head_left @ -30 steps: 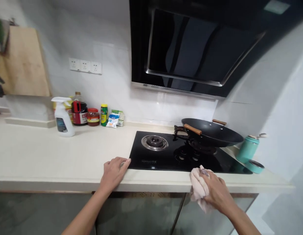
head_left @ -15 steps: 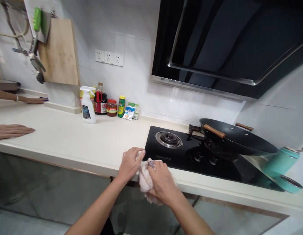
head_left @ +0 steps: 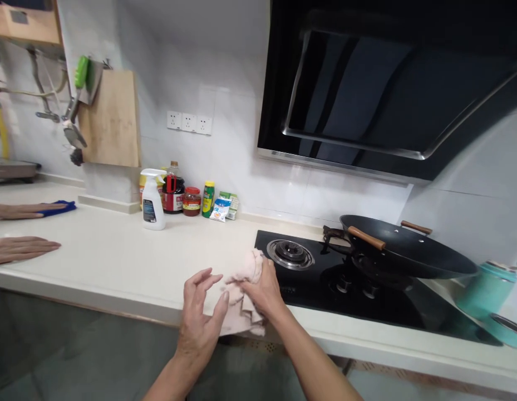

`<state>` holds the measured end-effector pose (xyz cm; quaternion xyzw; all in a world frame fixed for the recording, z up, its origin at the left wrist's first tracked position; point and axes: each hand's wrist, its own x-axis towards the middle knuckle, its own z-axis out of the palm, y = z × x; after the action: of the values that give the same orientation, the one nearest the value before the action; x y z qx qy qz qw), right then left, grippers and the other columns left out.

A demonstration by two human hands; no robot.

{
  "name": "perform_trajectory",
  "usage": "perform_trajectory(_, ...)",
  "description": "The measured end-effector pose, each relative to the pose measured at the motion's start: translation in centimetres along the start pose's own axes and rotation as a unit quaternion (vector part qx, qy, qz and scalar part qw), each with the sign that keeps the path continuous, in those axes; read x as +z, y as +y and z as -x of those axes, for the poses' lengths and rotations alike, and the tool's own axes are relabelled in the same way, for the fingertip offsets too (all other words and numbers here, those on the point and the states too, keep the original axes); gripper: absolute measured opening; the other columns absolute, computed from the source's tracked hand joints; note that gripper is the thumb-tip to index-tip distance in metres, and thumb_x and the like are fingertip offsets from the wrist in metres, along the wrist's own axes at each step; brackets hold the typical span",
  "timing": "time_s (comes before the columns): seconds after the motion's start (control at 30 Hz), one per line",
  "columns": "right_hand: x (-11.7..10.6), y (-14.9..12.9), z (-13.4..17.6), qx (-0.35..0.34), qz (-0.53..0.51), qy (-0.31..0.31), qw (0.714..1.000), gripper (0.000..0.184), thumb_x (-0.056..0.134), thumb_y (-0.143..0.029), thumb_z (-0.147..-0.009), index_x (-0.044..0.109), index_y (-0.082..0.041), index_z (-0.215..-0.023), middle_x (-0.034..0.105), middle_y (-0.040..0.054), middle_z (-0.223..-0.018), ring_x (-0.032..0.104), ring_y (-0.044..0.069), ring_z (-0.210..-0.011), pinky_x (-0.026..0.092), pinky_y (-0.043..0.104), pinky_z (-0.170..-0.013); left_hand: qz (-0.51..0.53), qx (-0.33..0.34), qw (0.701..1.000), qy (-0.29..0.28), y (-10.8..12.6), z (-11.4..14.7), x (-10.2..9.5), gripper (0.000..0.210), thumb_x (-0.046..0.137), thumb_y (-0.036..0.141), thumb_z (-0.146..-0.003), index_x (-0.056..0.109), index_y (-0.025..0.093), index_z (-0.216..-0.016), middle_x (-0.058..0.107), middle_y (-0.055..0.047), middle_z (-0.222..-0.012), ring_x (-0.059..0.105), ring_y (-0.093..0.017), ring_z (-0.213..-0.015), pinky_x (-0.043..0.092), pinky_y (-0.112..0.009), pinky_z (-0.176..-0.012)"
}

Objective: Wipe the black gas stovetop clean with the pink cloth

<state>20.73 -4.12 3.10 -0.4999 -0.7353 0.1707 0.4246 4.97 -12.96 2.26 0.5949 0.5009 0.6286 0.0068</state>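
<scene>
At lower center, right hand (head_left: 262,287) grips a cloth (head_left: 241,295) over the counter (head_left: 116,250) edge, left hand (head_left: 202,312) spread against it; regathering seems due.

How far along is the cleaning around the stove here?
Hard to judge what is done: the countertop near the hob shows no obvious dirt. In hand: the right hand grips a pale cloth at the counter's front edge, and the left hand touches it with open fingers. Possibly left: the wok sits on the burner.
</scene>
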Motion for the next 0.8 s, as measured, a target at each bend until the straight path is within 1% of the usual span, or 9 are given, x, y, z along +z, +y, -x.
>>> perform_trajectory(0.07,0.2,-0.3,-1.0,-0.013,0.068,-0.062,0.996,0.082,0.080,-0.050,-0.071,0.050,-0.020,-0.140,0.049,0.0158,-0.142,0.042,0.037,-0.133,0.032,0.056,-0.111,-0.010,0.024,1.000,-0.018,-0.2,-0.5,0.0,0.034,0.052,0.045,-0.094,0.064,0.026,-0.120,0.052,-0.012,-0.134,0.051,-0.030,-0.131,0.048,-0.048,-0.109)
perform_trajectory(0.17,-0.3,0.6,-1.2,-0.030,0.106,-0.162,0.981,0.069,0.070,-0.056,-0.082,0.053,-0.025,-0.142,0.046,0.0148,-0.148,0.039,0.038,-0.139,0.026,0.061,-0.114,-0.049,0.025,0.995,-0.082,-1.5,-1.5,0.8,0.039,0.050,0.043,-0.094,0.064,0.026,-0.126,0.054,-0.013,-0.136,0.050,-0.031,-0.134,0.043,-0.052,-0.112)
perform_trajectory(0.27,-2.5,3.1,-0.6,-0.038,0.077,-0.086,0.993,0.049,0.046,-0.054,-0.098,0.058,-0.028,-0.138,0.051,0.0125,-0.145,0.046,0.030,-0.136,0.033,0.055,-0.113,-0.136,-0.010,0.973,-0.184,-2.7,-2.5,2.3,0.052,0.053,0.043,-0.091,0.057,0.024,-0.139,0.056,-0.015,-0.140,0.050,-0.034,-0.134,0.041,-0.056,-0.111)
perform_trajectory(0.33,-4.9,5.5,-0.1,-0.039,0.078,-0.023,0.996,0.047,0.038,-0.052,-0.101,0.062,-0.028,-0.134,0.056,0.0120,-0.139,0.051,0.027,-0.131,0.040,0.050,-0.110,-0.189,-0.032,0.945,-0.264,-2.7,-2.8,3.4,0.070,0.058,0.047,-0.087,0.046,0.024,-0.151,0.052,-0.018,-0.146,0.048,-0.036,-0.137,0.039,-0.057,-0.110)
perform_trajectory(0.4,-7.4,8.0,0.6,-0.037,0.111,0.004,0.993,0.046,0.038,-0.052,-0.100,0.066,-0.028,-0.128,0.060,0.0107,-0.133,0.054,0.027,-0.127,0.044,0.049,-0.107,-0.219,-0.040,0.921,-0.320,-2.1,-2.8,4.5,0.083,0.061,0.054,-0.084,0.035,0.027,-0.158,0.043,-0.020,-0.156,0.042,-0.041,-0.143,0.038,-0.059,-0.110)
perform_trajectory(0.5,-10.2,11.4,2.3,-0.031,0.170,0.031,0.984,0.043,0.041,-0.052,-0.097,0.070,-0.028,-0.119,0.064,0.0092,-0.128,0.055,0.028,-0.125,0.045,0.051,-0.106,-0.253,-0.028,0.905,-0.340,-0.9,-2.1,6.1,0.077,0.065,0.057,-0.081,0.044,0.036,-0.153,0.030,-0.016,-0.165,0.029,-0.049,-0.148,0.032,-0.068,-0.110)
perform_trajectory(0.57,-11.0,13.1,3.9,-0.019,0.194,0.049,0.980,0.042,0.042,-0.052,-0.096,0.071,-0.029,-0.115,0.064,0.0085,-0.129,0.056,0.028,-0.125,0.044,0.051,-0.106,-0.273,-0.005,0.901,-0.337,-0.1,-1.3,6.9,0.069,0.068,0.053,-0.080,0.053,0.039,-0.146,0.025,-0.013,-0.168,0.019,-0.054,-0.150,0.026,-0.075,-0.110)
perform_trajectory(0.7,-11.0,15.5,6.7,-0.006,0.225,0.042,0.974,0.040,0.044,-0.052,-0.096,0.074,-0.030,-0.112,0.066,0.0079,-0.131,0.058,0.030,-0.125,0.047,0.051,-0.103,-0.278,0.027,0.894,-0.350,0.4,-0.5,7.0,0.058,0.067,0.044,-0.084,0.057,0.044,-0.141,0.018,-0.007,-0.171,0.007,-0.056,-0.152,0.022,-0.080,-0.109)
perform_trajectory(0.8,-10.8,16.8,7.6,-0.047,0.249,0.019,0.967,0.039,0.050,-0.053,-0.095,0.073,-0.033,-0.118,0.067,0.0071,-0.133,0.060,0.031,-0.125,0.048,0.050,-0.102,-0.272,0.008,0.882,-0.384,-1.0,-1.1,6.2,0.052,0.061,0.042,-0.089,0.056,0.049,-0.140,0.019,-0.004,-0.171,0.015,-0.054,-0.151,0.029,-0.077,-0.108)
